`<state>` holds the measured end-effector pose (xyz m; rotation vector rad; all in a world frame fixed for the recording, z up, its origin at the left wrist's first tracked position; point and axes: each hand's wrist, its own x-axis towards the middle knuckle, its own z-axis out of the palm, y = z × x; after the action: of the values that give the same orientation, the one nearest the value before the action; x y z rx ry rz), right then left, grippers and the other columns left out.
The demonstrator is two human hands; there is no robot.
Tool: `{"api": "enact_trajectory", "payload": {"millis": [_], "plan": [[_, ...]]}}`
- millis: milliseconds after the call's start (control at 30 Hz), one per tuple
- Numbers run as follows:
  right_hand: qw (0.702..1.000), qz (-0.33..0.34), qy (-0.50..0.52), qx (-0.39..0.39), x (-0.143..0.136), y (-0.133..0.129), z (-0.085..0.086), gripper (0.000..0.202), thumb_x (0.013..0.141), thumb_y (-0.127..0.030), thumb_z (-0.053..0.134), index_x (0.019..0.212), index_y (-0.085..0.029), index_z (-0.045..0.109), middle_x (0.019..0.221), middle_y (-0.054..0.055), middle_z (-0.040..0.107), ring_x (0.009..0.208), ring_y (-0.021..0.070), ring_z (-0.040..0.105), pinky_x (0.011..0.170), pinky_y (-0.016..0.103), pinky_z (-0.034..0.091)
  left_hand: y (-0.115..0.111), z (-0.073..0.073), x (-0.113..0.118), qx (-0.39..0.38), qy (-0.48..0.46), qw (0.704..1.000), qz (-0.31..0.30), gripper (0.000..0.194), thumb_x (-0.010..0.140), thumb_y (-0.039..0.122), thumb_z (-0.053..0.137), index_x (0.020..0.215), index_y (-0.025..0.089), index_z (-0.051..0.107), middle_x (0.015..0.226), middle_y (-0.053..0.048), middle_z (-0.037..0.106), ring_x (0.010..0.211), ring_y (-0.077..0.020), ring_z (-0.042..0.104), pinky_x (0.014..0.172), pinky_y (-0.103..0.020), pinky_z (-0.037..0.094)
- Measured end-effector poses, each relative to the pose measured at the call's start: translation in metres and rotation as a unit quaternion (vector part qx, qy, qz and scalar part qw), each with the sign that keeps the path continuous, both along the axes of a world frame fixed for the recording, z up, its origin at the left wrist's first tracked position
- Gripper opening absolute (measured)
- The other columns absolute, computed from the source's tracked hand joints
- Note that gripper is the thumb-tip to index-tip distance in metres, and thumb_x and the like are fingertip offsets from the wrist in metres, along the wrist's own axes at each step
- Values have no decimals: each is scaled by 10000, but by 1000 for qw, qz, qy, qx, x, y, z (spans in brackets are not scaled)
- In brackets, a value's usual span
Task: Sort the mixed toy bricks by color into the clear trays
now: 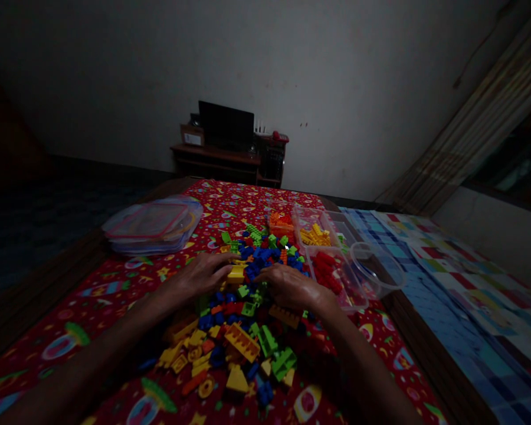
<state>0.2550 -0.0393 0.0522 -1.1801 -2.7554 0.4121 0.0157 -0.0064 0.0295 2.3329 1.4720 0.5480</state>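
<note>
A large heap of toy building bricks in yellow, blue, green, red and orange covers the middle of the cloth. My left hand is at the heap's left side, thumb and fingers closed at the end of a yellow brick. Across from it, my right hand reaches in with bent fingers beside blue bricks. Its fingertips are partly hidden, and whatever is between them I cannot make out. An orange studded brick lies just below the right hand.
Clear plastic containers stand at the right: one with yellow bricks, one with red bricks, one with orange bricks. A round clear tub adjoins them. Stacked lids lie at the left on the red patterned cloth.
</note>
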Motion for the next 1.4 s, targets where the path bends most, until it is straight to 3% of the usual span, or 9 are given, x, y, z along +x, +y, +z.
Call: {"api": "enact_trajectory", "payload": {"millis": [167, 333, 500, 667, 800, 1033, 1167, 1267, 1400], "plan": [[997, -41, 37, 59, 6, 5, 6, 136, 869, -211, 599, 962, -152, 677, 792, 51, 662, 703, 138, 578, 614, 232, 353, -1, 0, -3, 11, -8, 1000, -16, 420, 799, 434, 420, 1033, 253, 718, 938, -38, 758, 810, -230, 693, 733, -281, 506], [980, -122, 108, 116, 31, 15, 16, 195, 915, -288, 536, 825, -156, 648, 633, 0, 586, 543, 94, 454, 532, 230, 270, -3, 2, -4, 6, -16, 1000, -17, 437, 806, 476, 412, 999, 239, 724, 950, -42, 757, 845, -233, 686, 721, -266, 511], [931, -308, 111, 160, 79, 35, 22, 275, 907, -324, 496, 775, -163, 676, 667, 38, 644, 586, 127, 531, 552, 240, 319, -1, 1, -5, -25, -9, 999, -25, 493, 808, 497, 398, 1046, 204, 717, 1008, -78, 747, 882, -266, 682, 781, -320, 514], [848, -498, 9, 181, 133, 58, 35, 344, 882, -361, 472, 861, -135, 730, 829, 130, 709, 780, 216, 638, 629, 272, 388, 4, -6, -9, -31, -32, 998, -34, 494, 807, 540, 427, 1046, 223, 721, 1052, -91, 737, 930, -286, 673, 843, -352, 508], [809, -571, -61, 129, 161, 84, 40, 357, 854, -356, 499, 951, -96, 724, 912, 183, 704, 861, 265, 661, 664, 294, 439, 5, -6, -13, -30, -36, 998, -29, 499, 791, 578, 449, 1029, 244, 733, 1065, -78, 735, 938, -285, 673, 840, -341, 514], [791, -599, -94, 81, 174, 103, 36, 354, 837, -260, 541, 1117, -87, 672, 1037, 207, 684, 1009, 294, 651, 777, 339, 489, 10, 4, -22, -14, -48, 999, 5, 478, 755, 561, 466, 962, 237, 748, 985, -84, 751, 884, -306, 680, 826, -378, 518], [794, -591, -87, 115, 169, 97, 43, 347, 868, -272, 501, 1082, -73, 687, 1069, 232, 674, 1010, 307, 650, 771, 342, 485, 18, -1, -32, 31, -50, 997, 42, 468, 766, 505, 438, 965, 203, 736, 1057, -114, 730, 938, -305, 669, 906, -401, 489], [821, -544, -53, 162, 155, 85, 49, 346, 892, -300, 459, 971, -95, 726, 991, 209, 703, 940, 286, 669, 751, 325, 476, 24, -8, -38, 62, -42, 996, 47, 464, 764, 487, 423, 941, 187, 730, 1078, -128, 718, 980, -307, 653, 927, -409, 482], [883, -430, 64, 178, 118, 65, 45, 343, 903, -306, 442, 896, -135, 739, 850, 128, 732, 780, 206, 682, 692, 266, 469, 35, -13, -38, 92, -39, 994, 33, 464, 784, 472, 420, 981, 171, 712, 1093, -123, 704, 1007, -286, 639, 939, -387, 481]]}}
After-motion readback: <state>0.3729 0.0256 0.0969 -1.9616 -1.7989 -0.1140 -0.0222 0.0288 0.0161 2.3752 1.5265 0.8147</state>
